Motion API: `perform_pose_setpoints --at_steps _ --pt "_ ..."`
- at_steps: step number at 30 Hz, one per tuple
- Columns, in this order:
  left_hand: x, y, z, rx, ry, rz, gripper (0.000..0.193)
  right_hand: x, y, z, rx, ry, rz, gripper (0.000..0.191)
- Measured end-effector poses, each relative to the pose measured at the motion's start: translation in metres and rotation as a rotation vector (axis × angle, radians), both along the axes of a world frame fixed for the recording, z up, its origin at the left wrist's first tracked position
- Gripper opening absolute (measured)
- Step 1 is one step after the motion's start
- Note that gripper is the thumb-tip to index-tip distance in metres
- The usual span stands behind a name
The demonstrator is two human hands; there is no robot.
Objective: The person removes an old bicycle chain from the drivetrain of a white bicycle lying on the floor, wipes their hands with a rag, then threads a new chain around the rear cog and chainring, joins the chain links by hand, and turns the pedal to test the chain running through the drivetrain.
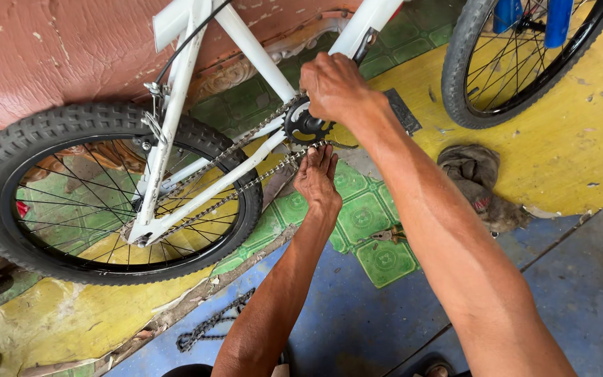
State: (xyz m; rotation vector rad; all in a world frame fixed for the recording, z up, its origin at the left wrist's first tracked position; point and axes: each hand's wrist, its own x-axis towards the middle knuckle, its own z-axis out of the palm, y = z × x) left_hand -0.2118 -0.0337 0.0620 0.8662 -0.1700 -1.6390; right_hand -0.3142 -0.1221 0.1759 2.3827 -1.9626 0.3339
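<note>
A white bicycle frame (pixel 197 105) stands over a patchwork floor (pixel 581 160) of yellow paint, green patterned tiles and blue-grey concrete, with a rough red wall along the upper left. The right hand (pixel 335 87) comes down from above and is cupped over the black chainring (pixel 306 126) at the bottom bracket, knuckles up and fingers curled around the far side; what the fingertips press on is hidden, so I cannot tell exactly how tight the hold is. The left hand (pixel 317 178) reaches up from below, fingers held straight and close together, their tips touching the lower run of the bicycle chain (pixel 239 188) just under the chainring. The chain runs in two lines from the chainring back toward the hub of the knobby rear wheel (pixel 109 192), alongside the white chainstays. A second wheel (pixel 518 59) with blue fork legs fills the upper right corner. Beside the right forearm a crumpled grey rag (pixel 479 183) lies on the yellow paint near the edge of the blue concrete. A small metal tool (pixel 385 235) sits on a green tile between the two forearms. A loose length of spare chain (pixel 212 322) lies on the blue concrete near the lower left, well apart from both hands.
</note>
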Motion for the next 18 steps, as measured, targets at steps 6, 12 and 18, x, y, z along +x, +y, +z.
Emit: perform_pose_setpoints --at_steps 6,12,18 --pt "0.002 -0.001 -0.001 0.04 0.013 0.001 0.022 -0.002 0.003 0.005 0.055 -0.043 -0.028 0.028" --pt "0.004 -0.01 -0.006 0.053 0.045 0.008 0.025 -0.01 0.005 0.0 0.008 -0.055 -0.014 0.033" --pt "0.003 -0.011 -0.008 0.046 0.047 0.015 0.026 -0.013 0.002 -0.005 -0.003 -0.077 -0.009 0.032"
